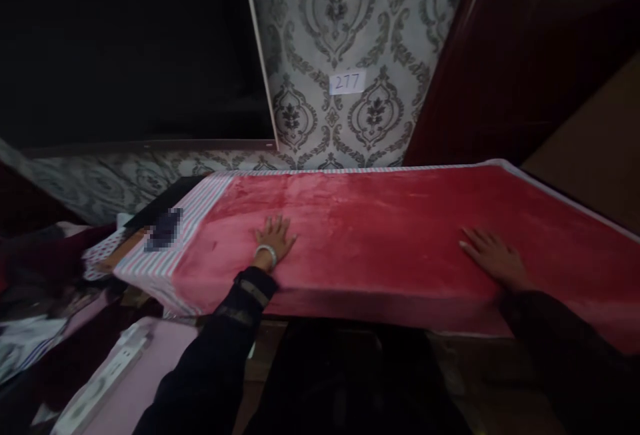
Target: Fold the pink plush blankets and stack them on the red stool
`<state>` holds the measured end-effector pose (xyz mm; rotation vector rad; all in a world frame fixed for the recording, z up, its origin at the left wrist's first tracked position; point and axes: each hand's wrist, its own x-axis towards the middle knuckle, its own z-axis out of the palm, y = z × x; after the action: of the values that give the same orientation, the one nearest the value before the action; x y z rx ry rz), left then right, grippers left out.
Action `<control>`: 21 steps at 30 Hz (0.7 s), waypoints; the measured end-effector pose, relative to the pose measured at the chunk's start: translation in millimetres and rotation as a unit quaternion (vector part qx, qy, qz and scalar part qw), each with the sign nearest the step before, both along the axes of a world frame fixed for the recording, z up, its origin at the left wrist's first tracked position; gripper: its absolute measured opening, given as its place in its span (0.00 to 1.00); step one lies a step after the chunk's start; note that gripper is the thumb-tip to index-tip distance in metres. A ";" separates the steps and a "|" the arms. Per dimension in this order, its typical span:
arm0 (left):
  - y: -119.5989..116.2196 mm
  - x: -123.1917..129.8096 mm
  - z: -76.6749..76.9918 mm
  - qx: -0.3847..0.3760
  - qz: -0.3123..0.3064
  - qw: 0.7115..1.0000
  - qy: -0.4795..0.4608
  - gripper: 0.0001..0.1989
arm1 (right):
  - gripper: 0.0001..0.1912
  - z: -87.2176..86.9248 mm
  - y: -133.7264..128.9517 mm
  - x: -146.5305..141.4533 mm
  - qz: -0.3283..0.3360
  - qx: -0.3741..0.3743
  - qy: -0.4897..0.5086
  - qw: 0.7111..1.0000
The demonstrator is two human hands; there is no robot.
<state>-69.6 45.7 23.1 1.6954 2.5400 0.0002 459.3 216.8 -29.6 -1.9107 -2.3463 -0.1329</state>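
Observation:
A red plush cloth point(360, 221) with a striped border point(195, 221) covers a long table and hangs over its front edge. My left hand point(275, 240) lies flat on the lighter, pinkish part of the cloth, fingers spread, a bracelet at the wrist. Farther right, my right hand point(494, 256) rests palm down on the deeper red part with its fingers stretched out. Neither hand holds anything. A dark pixelated item point(164, 229) sits on the striped border at the left.
A large black screen point(135, 48) is behind the table at the left. The patterned wall point(340, 15) bears a paper label point(347, 81) reading 277. A white power strip point(107, 381) lies at the lower left near piled fabrics point(30, 341). Dark red panelling point(500, 68) stands at the right.

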 end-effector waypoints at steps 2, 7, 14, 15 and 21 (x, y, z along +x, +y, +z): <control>-3.0 -11.1 0.8 0.000 0.032 0.999 0.007 0.35 | 0.33 14.9 -1.1 -8.7 -0.037 -0.078 0.010 0.996; -1.3 -12.8 2.7 0.000 0.045 0.999 0.014 0.35 | 0.35 52.5 -16.4 -97.5 -0.059 -0.098 0.058 0.992; -1.7 -13.2 4.8 0.011 0.040 0.999 0.011 0.35 | 0.33 45.7 -76.9 -276.3 0.279 -0.105 0.071 0.952; -1.8 -14.1 4.8 0.013 0.039 0.999 0.009 0.35 | 0.33 42.8 -80.4 -284.6 0.294 -0.109 0.070 0.947; 3.1 -16.3 3.1 0.020 0.039 0.999 0.012 0.34 | 0.31 38.2 -58.4 -234.3 0.265 -0.084 0.052 0.959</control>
<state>-85.9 48.8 26.2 1.6177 2.6390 0.0352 225.0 158.5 8.7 -1.2346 -2.7653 0.2153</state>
